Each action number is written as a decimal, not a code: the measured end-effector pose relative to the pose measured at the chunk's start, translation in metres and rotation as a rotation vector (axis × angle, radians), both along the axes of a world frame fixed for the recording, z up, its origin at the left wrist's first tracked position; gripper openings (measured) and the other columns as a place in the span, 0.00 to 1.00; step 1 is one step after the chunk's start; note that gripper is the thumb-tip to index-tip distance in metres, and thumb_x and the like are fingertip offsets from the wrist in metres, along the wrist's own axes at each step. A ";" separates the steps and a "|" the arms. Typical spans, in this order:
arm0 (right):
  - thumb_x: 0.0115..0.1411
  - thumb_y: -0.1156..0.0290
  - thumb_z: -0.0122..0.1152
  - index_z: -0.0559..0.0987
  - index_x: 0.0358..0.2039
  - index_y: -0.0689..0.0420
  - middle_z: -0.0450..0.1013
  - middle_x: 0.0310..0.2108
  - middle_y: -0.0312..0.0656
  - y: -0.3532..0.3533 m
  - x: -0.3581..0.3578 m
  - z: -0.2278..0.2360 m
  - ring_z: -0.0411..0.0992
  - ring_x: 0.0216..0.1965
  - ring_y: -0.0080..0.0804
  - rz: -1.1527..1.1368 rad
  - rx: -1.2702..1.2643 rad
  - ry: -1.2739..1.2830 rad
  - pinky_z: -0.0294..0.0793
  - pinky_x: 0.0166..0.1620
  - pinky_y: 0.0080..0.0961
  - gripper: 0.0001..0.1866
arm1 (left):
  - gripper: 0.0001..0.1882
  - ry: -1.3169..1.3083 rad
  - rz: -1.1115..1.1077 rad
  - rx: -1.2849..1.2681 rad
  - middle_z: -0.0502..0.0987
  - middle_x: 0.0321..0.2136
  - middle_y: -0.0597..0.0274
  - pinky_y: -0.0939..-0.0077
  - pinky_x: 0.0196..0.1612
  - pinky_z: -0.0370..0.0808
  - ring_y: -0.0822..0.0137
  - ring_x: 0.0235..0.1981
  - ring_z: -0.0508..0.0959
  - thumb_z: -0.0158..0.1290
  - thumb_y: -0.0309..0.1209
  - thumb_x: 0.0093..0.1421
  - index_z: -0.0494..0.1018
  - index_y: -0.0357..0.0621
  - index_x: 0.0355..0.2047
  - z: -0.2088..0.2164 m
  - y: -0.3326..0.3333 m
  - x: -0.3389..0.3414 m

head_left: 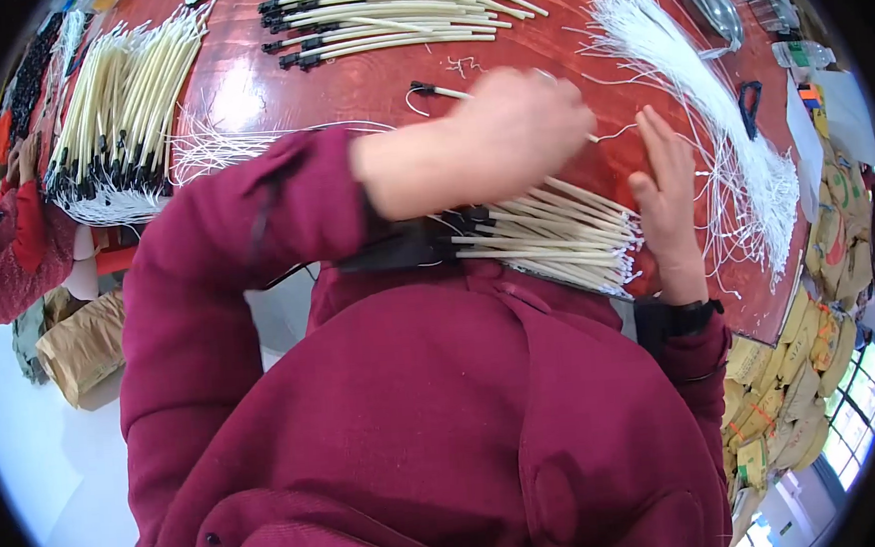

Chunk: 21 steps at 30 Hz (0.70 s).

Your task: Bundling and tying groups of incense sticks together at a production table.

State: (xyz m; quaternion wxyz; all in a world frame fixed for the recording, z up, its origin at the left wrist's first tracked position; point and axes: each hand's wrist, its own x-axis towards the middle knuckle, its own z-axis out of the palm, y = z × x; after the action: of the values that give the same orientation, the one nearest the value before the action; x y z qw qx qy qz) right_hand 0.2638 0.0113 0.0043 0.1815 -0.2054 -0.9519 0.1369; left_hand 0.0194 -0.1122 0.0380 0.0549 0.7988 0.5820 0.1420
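Observation:
My left hand (529,127) reaches across above the red table, closed around a thin cream tube (452,93). A black end piece (423,89) with a small white loop sticks out on the tube's left, while a white cord (617,133) runs from its right end toward my right hand. Held upright beside it, my right hand (668,184) has its fingers stretched and thumb apart; whether its fingertips touch the cord I cannot tell. Between my hands and my body lies a pile of cream tubes (555,231) with white tips, close to the right wrist.
A long bundle of white cords (702,87) lies on the red table (346,94) at right. More black-ended tubes (392,21) lie at the far side, another stack (126,102) at left. A metal dish (706,1) stands far right. Another person's sleeve (29,233) shows at left.

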 end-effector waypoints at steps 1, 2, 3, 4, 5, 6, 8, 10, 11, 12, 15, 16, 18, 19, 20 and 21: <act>0.65 0.48 0.58 0.73 0.61 0.61 0.69 0.63 0.47 0.003 -0.001 0.001 0.65 0.61 0.45 -0.016 -0.006 0.023 0.60 0.64 0.39 0.34 | 0.06 -0.031 0.091 0.037 0.76 0.31 0.54 0.60 0.36 0.79 0.54 0.35 0.81 0.56 0.28 0.57 0.75 0.42 0.35 0.006 -0.012 -0.018; 0.63 0.49 0.60 0.74 0.60 0.60 0.70 0.62 0.47 0.005 -0.001 0.004 0.66 0.59 0.45 -0.035 -0.007 0.038 0.61 0.62 0.40 0.33 | 0.06 -0.069 0.178 0.078 0.77 0.31 0.52 0.60 0.35 0.78 0.53 0.33 0.81 0.56 0.29 0.59 0.75 0.42 0.36 0.008 -0.024 -0.039; 0.62 0.51 0.63 0.76 0.59 0.60 0.71 0.60 0.46 0.007 -0.002 0.006 0.68 0.57 0.45 -0.051 -0.006 0.061 0.62 0.61 0.40 0.31 | 0.10 -0.155 0.299 0.079 0.79 0.30 0.50 0.60 0.35 0.78 0.52 0.33 0.82 0.57 0.32 0.58 0.76 0.38 0.35 0.005 -0.034 -0.062; 0.62 0.51 0.63 0.76 0.59 0.60 0.71 0.60 0.46 0.006 -0.006 0.006 0.68 0.57 0.45 -0.055 -0.013 0.060 0.62 0.61 0.40 0.31 | 0.14 -0.239 0.426 0.079 0.80 0.28 0.48 0.60 0.36 0.79 0.52 0.34 0.83 0.59 0.35 0.57 0.77 0.34 0.35 0.002 -0.040 -0.079; 0.61 0.54 0.64 0.76 0.58 0.59 0.71 0.60 0.45 0.002 -0.013 0.007 0.68 0.57 0.44 -0.029 -0.003 0.031 0.62 0.61 0.39 0.29 | 0.14 -0.240 0.421 0.074 0.80 0.28 0.48 0.60 0.36 0.79 0.52 0.34 0.83 0.59 0.35 0.57 0.77 0.34 0.35 -0.001 -0.043 -0.087; 0.61 0.58 0.65 0.77 0.57 0.57 0.72 0.59 0.44 0.000 -0.023 0.009 0.68 0.57 0.43 0.006 0.014 0.002 0.62 0.60 0.38 0.26 | 0.13 -0.245 0.458 0.019 0.80 0.27 0.49 0.62 0.34 0.78 0.53 0.31 0.82 0.59 0.34 0.57 0.77 0.34 0.36 -0.006 -0.046 -0.092; 0.61 0.62 0.65 0.77 0.56 0.56 0.72 0.59 0.43 -0.004 -0.042 0.008 0.68 0.57 0.42 0.043 0.033 -0.022 0.62 0.60 0.36 0.24 | 0.12 -0.248 0.531 -0.089 0.80 0.25 0.51 0.65 0.32 0.75 0.55 0.26 0.81 0.61 0.31 0.58 0.77 0.35 0.37 -0.013 -0.048 -0.099; 0.58 0.66 0.67 0.80 0.50 0.55 0.75 0.53 0.40 -0.010 -0.057 0.005 0.70 0.53 0.39 0.118 0.066 -0.027 0.64 0.56 0.35 0.19 | 0.11 -0.296 0.498 -0.129 0.80 0.25 0.50 0.64 0.33 0.76 0.54 0.27 0.81 0.61 0.31 0.57 0.77 0.36 0.37 -0.022 -0.047 -0.103; 0.56 0.69 0.68 0.81 0.46 0.55 0.76 0.50 0.39 -0.010 -0.062 0.004 0.71 0.51 0.38 0.156 0.083 -0.030 0.65 0.54 0.35 0.17 | 0.11 -0.341 0.466 -0.172 0.80 0.25 0.50 0.63 0.34 0.77 0.53 0.29 0.82 0.61 0.30 0.56 0.77 0.36 0.36 -0.026 -0.047 -0.104; 0.56 0.69 0.68 0.81 0.46 0.55 0.76 0.50 0.39 -0.009 -0.064 0.002 0.71 0.51 0.38 0.149 0.086 -0.036 0.65 0.54 0.35 0.17 | 0.11 -0.390 0.429 -0.217 0.81 0.25 0.50 0.62 0.35 0.77 0.52 0.30 0.82 0.61 0.30 0.55 0.77 0.37 0.36 -0.028 -0.046 -0.103; 0.55 0.70 0.68 0.81 0.37 0.55 0.78 0.40 0.35 -0.005 -0.067 -0.002 0.72 0.45 0.34 0.166 0.101 0.029 0.65 0.48 0.33 0.10 | 0.09 -0.454 0.399 -0.200 0.81 0.24 0.51 0.65 0.34 0.77 0.55 0.28 0.82 0.61 0.27 0.55 0.78 0.37 0.35 -0.024 -0.046 -0.102; 0.55 0.70 0.68 0.81 0.37 0.55 0.78 0.40 0.35 -0.004 -0.066 -0.003 0.72 0.45 0.34 0.162 0.102 0.027 0.65 0.48 0.33 0.10 | 0.08 -0.483 0.389 -0.192 0.81 0.24 0.51 0.66 0.33 0.77 0.56 0.27 0.82 0.60 0.26 0.55 0.78 0.36 0.34 -0.022 -0.046 -0.101; 0.54 0.71 0.68 0.80 0.34 0.55 0.78 0.37 0.34 -0.003 -0.068 -0.004 0.72 0.41 0.33 0.162 0.127 0.046 0.65 0.46 0.32 0.07 | 0.08 -0.495 0.371 -0.169 0.81 0.24 0.52 0.68 0.32 0.77 0.59 0.26 0.82 0.60 0.26 0.55 0.79 0.36 0.34 -0.012 -0.049 -0.100; 0.54 0.72 0.68 0.80 0.32 0.55 0.78 0.35 0.34 -0.004 -0.067 -0.004 0.72 0.39 0.32 0.162 0.138 0.055 0.65 0.45 0.32 0.06 | 0.08 -0.509 0.355 -0.146 0.81 0.24 0.52 0.70 0.31 0.76 0.61 0.25 0.82 0.60 0.26 0.55 0.79 0.36 0.34 -0.005 -0.052 -0.098; 0.54 0.72 0.68 0.80 0.32 0.55 0.78 0.35 0.34 -0.005 -0.066 -0.002 0.72 0.39 0.32 0.161 0.136 0.055 0.65 0.45 0.32 0.06 | 0.08 -0.524 0.338 -0.124 0.81 0.23 0.53 0.72 0.31 0.76 0.63 0.24 0.81 0.60 0.26 0.56 0.79 0.35 0.34 0.000 -0.055 -0.096; 0.54 0.73 0.68 0.80 0.32 0.55 0.78 0.34 0.34 -0.006 -0.064 0.002 0.72 0.38 0.32 0.174 0.127 0.058 0.64 0.45 0.32 0.06 | 0.08 -0.524 0.337 -0.127 0.81 0.23 0.53 0.72 0.31 0.76 0.63 0.24 0.81 0.60 0.26 0.56 0.79 0.35 0.34 0.005 -0.059 -0.098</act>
State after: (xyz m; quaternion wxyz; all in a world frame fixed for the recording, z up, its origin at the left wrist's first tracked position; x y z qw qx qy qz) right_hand 0.2002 0.0053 0.0059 0.2089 -0.1060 -0.9673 0.0973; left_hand -0.0782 -0.1716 0.0430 0.2285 0.6224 0.6799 0.3132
